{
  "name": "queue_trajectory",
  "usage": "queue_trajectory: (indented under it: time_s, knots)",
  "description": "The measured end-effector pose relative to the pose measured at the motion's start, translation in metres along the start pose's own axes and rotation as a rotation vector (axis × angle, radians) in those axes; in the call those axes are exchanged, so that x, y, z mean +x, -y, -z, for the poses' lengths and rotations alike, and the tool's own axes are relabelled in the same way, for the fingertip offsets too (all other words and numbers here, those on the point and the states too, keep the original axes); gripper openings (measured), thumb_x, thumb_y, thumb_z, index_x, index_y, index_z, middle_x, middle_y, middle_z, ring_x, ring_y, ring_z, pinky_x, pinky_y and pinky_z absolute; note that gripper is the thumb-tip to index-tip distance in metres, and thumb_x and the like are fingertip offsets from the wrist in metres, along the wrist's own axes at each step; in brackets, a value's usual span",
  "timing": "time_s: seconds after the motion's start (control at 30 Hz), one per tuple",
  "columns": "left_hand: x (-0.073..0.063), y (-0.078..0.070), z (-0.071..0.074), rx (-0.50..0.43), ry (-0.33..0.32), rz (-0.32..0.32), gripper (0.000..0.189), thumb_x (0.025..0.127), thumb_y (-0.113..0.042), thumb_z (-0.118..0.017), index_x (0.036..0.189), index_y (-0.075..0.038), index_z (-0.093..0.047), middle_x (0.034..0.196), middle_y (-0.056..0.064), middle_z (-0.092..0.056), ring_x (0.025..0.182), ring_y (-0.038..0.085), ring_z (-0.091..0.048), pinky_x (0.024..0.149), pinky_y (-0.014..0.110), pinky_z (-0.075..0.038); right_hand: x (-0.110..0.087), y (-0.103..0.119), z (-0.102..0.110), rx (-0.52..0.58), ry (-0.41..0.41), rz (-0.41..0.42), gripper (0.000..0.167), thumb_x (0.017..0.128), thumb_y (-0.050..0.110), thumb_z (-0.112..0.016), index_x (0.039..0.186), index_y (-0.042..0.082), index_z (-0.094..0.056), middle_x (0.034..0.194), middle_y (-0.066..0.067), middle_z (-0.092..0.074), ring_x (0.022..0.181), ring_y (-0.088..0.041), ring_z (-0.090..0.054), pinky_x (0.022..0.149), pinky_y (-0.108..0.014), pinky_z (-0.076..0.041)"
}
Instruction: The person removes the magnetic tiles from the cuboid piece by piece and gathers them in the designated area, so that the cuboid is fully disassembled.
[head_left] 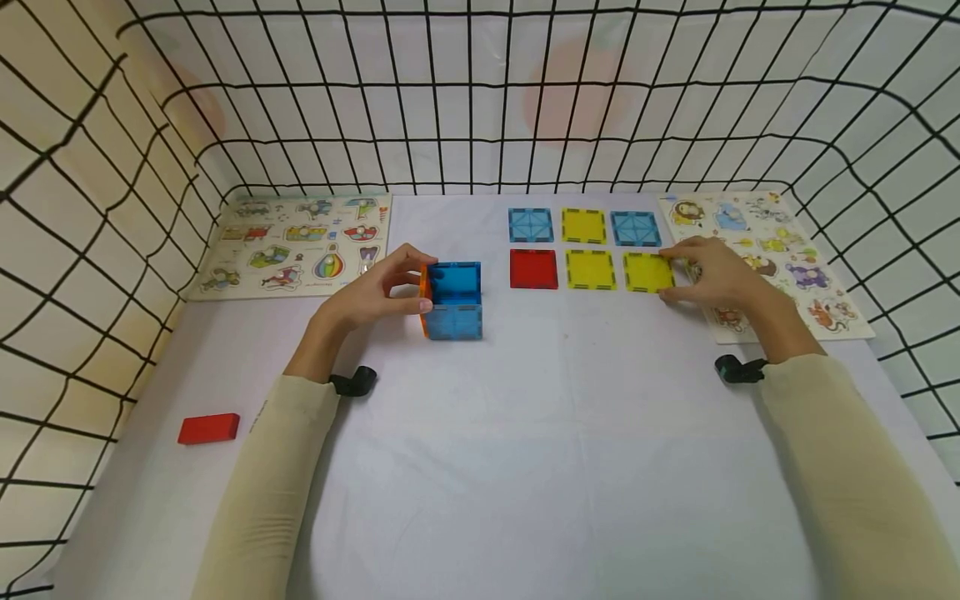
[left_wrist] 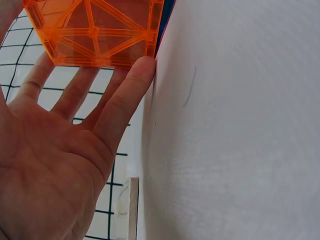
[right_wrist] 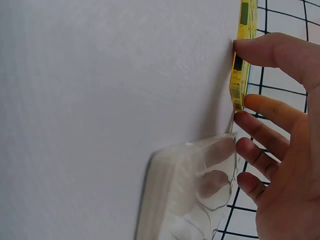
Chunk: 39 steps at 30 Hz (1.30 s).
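Lying at the right end of the nearer row, a yellow tile [head_left: 647, 273] is met from its right by the right hand [head_left: 708, 273], plainly the closer of the two. The tile is pinched at that end, thumb and index finger being parted by about its breadth; whether it is raised from the white table [head_left: 525, 467] cannot be safely judged, since it is seen nearly edge-on at the wrist. Being square, it is given no long axis. A blue-and-orange box [head_left: 453, 322] is placed well to its left, the red tile [head_left: 533, 269] and neighbouring yellow tile [head_left: 591, 270] being set between. The box is held at its orange left side by the left hand [head_left: 360, 296], thumb towards the near corner.
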<state>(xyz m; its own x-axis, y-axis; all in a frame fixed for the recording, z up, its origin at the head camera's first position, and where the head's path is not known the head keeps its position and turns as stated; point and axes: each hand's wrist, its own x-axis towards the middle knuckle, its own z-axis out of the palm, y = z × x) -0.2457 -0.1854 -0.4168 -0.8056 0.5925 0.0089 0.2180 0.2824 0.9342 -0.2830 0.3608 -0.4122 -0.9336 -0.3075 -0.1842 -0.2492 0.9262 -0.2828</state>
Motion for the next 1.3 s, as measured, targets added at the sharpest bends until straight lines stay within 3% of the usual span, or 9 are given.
queue_trajectory:
  time_s: [0.17, 0.33, 0.47, 0.63, 0.77, 0.93, 1.17, 1.3]
  knots:
    - [0.000, 0.001, 0.001, -0.004, 0.015, -0.030, 0.058, 0.091, -0.015, -0.072, 0.143, -0.014, -0.046, 0.152, 0.004, -0.044, 0.143, 0.032, -0.041, 0.121, 0.061, -0.032, -0.006, 0.009, -0.002, 0.059, -0.067, -0.019, 0.083, 0.088, 0.056, -0.073, 0.153, 0.012, -0.049, 0.155, -0.028, -0.040, 0.136, -0.051, -0.040, 0.108, -0.076, -0.033]
    - [0.000, 0.003, 0.001, 0.006, 0.033, -0.059, 0.049, 0.091, -0.015, -0.071, 0.137, -0.008, -0.053, 0.146, 0.006, -0.048, 0.141, 0.031, -0.042, 0.120, 0.061, -0.032, -0.011, 0.033, -0.008, 0.188, -0.165, 0.010, 0.071, 0.092, 0.048, -0.073, 0.148, 0.010, -0.054, 0.145, -0.022, -0.051, 0.125, -0.042, -0.049, 0.098, -0.064, -0.045]
    - [0.000, 0.005, 0.001, 0.005, 0.032, -0.054, 0.045, 0.091, -0.013, -0.069, 0.133, -0.004, -0.056, 0.143, 0.010, -0.051, 0.142, 0.030, -0.041, 0.121, 0.060, -0.030, -0.011, 0.054, -0.013, 0.275, -0.226, 0.045, 0.064, 0.093, 0.042, -0.074, 0.145, 0.008, -0.056, 0.143, -0.022, -0.055, 0.128, -0.040, -0.051, 0.103, -0.061, -0.046]
    - [0.001, 0.002, 0.000, -0.007, 0.018, -0.030, 0.048, 0.092, -0.011, -0.068, 0.137, -0.002, -0.055, 0.147, 0.014, -0.050, 0.143, 0.038, -0.041, 0.121, 0.064, -0.029, -0.006, 0.080, -0.023, 0.403, -0.266, 0.065, 0.060, 0.094, 0.039, -0.073, 0.143, 0.007, -0.058, 0.142, -0.017, -0.059, 0.128, -0.036, -0.054, 0.105, -0.057, -0.049]
    - [-0.002, -0.012, -0.003, -0.024, 0.017, -0.002, 0.050, 0.094, -0.012, -0.067, 0.140, 0.000, -0.052, 0.149, 0.019, -0.048, 0.144, 0.043, -0.040, 0.119, 0.066, -0.030, -0.002, 0.101, -0.030, 0.490, -0.274, 0.086, 0.056, 0.095, 0.037, -0.074, 0.141, 0.008, -0.059, 0.140, -0.013, -0.062, 0.124, -0.031, -0.059, 0.102, -0.054, -0.053]
    - [-0.007, -0.028, -0.005, -0.007, 0.004, 0.025, 0.052, 0.095, -0.019, -0.069, 0.141, -0.002, -0.052, 0.151, 0.016, -0.048, 0.144, 0.039, -0.042, 0.119, 0.066, -0.031, 0.001, 0.127, -0.035, 0.537, -0.241, 0.122, 0.053, 0.093, 0.032, -0.076, 0.140, 0.011, -0.060, 0.138, -0.009, -0.064, 0.124, -0.027, -0.062, 0.102, -0.052, -0.055]
    - [-0.006, -0.029, -0.007, 0.010, -0.011, 0.040, 0.053, 0.096, -0.022, -0.068, 0.144, -0.007, -0.052, 0.153, 0.006, -0.047, 0.144, 0.037, -0.042, 0.119, 0.065, -0.031, 0.002, 0.159, -0.041, 0.599, -0.214, 0.184, 0.051, 0.091, 0.028, -0.079, 0.137, 0.013, -0.064, 0.134, -0.006, -0.066, 0.120, -0.024, -0.064, 0.101, -0.049, -0.057]
    - [-0.006, -0.030, -0.008, 0.009, -0.009, 0.035, 0.052, 0.097, -0.020, -0.066, 0.145, -0.007, -0.051, 0.154, 0.008, -0.045, 0.144, 0.040, -0.042, 0.118, 0.065, -0.032, 0.004, 0.174, -0.044, 0.608, -0.199, 0.241, 0.050, 0.091, 0.031, -0.079, 0.136, 0.014, -0.064, 0.133, -0.007, -0.067, 0.119, -0.022, -0.064, 0.099, -0.048, -0.058]
